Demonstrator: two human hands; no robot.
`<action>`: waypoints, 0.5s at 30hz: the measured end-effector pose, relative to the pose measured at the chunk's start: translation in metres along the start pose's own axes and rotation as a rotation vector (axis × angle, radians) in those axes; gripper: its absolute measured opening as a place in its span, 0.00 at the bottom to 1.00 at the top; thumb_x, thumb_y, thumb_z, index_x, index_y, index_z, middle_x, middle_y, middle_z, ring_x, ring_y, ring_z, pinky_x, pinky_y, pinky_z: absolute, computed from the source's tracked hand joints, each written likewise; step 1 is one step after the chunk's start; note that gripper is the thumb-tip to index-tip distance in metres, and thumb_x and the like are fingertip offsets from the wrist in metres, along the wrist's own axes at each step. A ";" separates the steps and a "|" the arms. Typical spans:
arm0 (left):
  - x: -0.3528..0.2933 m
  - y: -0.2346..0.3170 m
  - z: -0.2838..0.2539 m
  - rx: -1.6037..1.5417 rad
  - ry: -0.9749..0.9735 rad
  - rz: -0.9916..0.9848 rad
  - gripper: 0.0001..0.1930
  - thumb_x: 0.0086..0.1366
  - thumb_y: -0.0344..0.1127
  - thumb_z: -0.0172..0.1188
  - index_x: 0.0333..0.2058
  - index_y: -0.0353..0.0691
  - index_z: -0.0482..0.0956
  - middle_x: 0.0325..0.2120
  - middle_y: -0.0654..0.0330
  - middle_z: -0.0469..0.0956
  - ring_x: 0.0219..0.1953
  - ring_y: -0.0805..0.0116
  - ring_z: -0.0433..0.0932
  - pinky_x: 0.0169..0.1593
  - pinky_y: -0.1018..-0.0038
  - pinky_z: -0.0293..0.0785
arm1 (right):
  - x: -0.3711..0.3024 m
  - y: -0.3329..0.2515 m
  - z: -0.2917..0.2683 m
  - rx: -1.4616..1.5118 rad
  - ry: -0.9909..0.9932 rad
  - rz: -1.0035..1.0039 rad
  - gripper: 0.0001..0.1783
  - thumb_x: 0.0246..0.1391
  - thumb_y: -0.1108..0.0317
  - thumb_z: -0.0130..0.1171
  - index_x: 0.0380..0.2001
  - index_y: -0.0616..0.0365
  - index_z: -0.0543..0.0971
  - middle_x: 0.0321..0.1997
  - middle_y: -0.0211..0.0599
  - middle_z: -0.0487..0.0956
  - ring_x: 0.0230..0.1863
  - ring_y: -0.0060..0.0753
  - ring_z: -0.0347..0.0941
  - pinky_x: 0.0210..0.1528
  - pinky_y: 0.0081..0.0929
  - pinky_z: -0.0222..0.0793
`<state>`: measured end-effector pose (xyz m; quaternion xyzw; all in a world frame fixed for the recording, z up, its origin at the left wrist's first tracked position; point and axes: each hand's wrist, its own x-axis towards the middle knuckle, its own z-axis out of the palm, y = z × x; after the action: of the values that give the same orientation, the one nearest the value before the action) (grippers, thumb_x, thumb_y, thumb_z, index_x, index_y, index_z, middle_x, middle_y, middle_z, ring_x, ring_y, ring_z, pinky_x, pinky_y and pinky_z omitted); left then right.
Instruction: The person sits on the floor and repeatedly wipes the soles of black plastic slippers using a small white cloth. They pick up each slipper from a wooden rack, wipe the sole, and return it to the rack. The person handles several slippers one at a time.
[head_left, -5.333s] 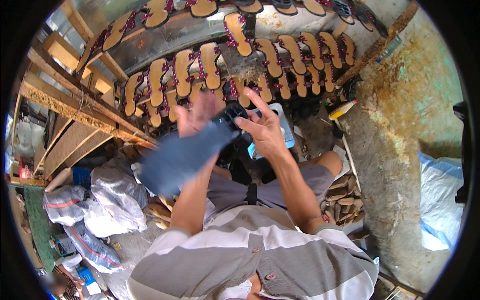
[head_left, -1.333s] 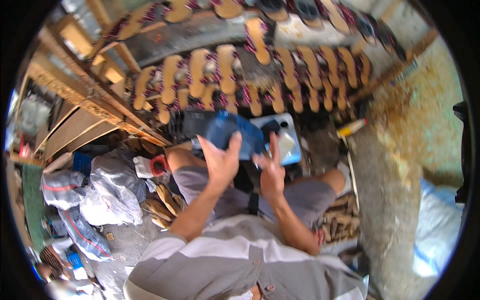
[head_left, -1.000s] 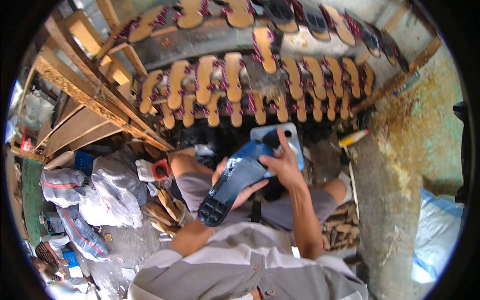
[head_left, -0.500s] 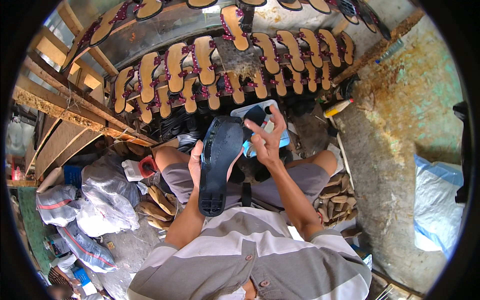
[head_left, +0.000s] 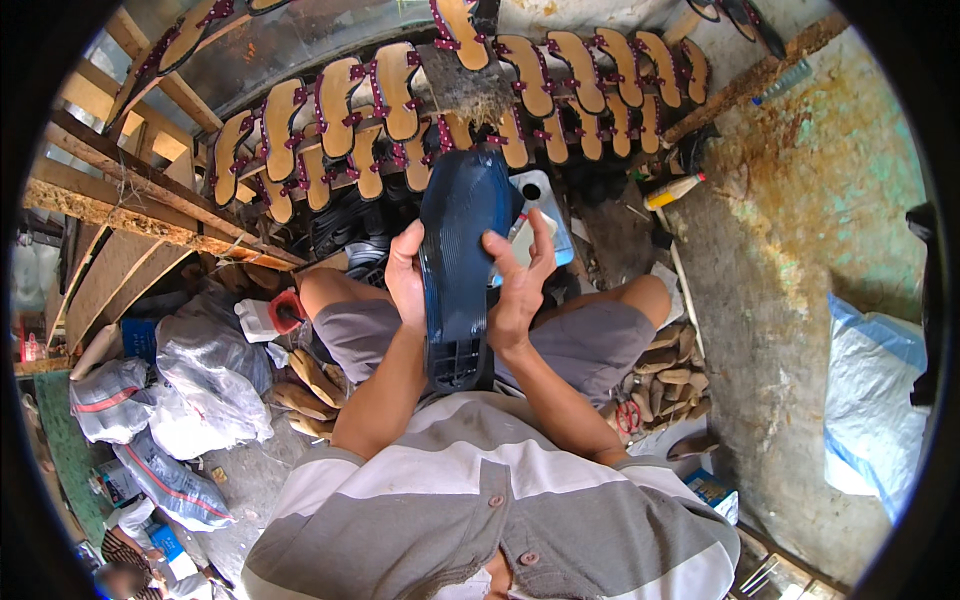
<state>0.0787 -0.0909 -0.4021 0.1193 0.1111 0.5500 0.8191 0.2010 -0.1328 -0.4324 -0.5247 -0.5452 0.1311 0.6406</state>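
Observation:
A black shoe sole (head_left: 462, 235) with a ribbed, glossy face stands upright before me, its gridded heel end toward my chest. My left hand (head_left: 405, 275) grips it along the left edge, with the thumb up beside it and the other fingers hidden behind. On the right side, my right hand (head_left: 520, 285) has one fingertip against the sole's edge. Its other visible fingers are raised and apart, off the sole. Behind the sole and this hand lies a light blue tray (head_left: 562, 220), partly covered, with something pale in it.
Sandals with maroon dotted straps (head_left: 400, 95) line the racks ahead. Wooden shoe lasts (head_left: 675, 375) are piled at my right, near red-handled scissors (head_left: 628, 415). Plastic sacks (head_left: 205, 375) lie at left, beside a white and red container (head_left: 272, 318). A yellow bottle (head_left: 675, 191) lies farther right.
The sole has moved right and upward in view and stands straighter. My right hand has come down and in, from hovering beside the sole to touching its edge.

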 end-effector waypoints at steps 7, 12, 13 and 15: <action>0.020 0.017 0.021 -0.384 -0.264 -0.121 0.30 0.71 0.47 0.51 0.61 0.26 0.70 0.58 0.41 0.77 0.57 0.48 0.79 0.65 0.54 0.73 | 0.004 -0.001 -0.039 -0.221 -0.083 -0.709 0.28 0.68 0.44 0.39 0.47 0.32 0.89 0.61 0.37 0.65 0.67 0.45 0.53 0.72 0.50 0.43; 0.020 0.006 0.031 -0.247 -0.132 -0.109 0.32 0.70 0.48 0.52 0.65 0.32 0.68 0.63 0.44 0.72 0.66 0.44 0.70 0.74 0.37 0.51 | 0.018 0.006 -0.043 -0.306 -0.231 -0.511 0.29 0.67 0.38 0.38 0.48 0.31 0.88 0.58 0.34 0.68 0.63 0.43 0.55 0.71 0.48 0.44; 0.022 0.006 0.029 -0.310 -0.126 -0.085 0.31 0.69 0.47 0.52 0.65 0.33 0.69 0.63 0.44 0.72 0.66 0.44 0.70 0.75 0.38 0.51 | 0.017 0.005 -0.043 -0.305 -0.221 -0.632 0.29 0.67 0.38 0.39 0.49 0.31 0.88 0.56 0.33 0.69 0.62 0.42 0.56 0.71 0.48 0.44; 0.026 0.013 0.019 -0.459 -0.101 -0.027 0.30 0.69 0.47 0.52 0.63 0.33 0.70 0.62 0.45 0.73 0.66 0.45 0.71 0.75 0.39 0.51 | 0.013 0.004 -0.044 -0.341 -0.293 -0.724 0.30 0.67 0.36 0.40 0.49 0.32 0.88 0.53 0.30 0.71 0.59 0.40 0.59 0.71 0.48 0.44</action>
<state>0.0829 -0.0630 -0.3811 -0.0443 -0.0565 0.5431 0.8366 0.2441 -0.1445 -0.4221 -0.3735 -0.7934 -0.1213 0.4652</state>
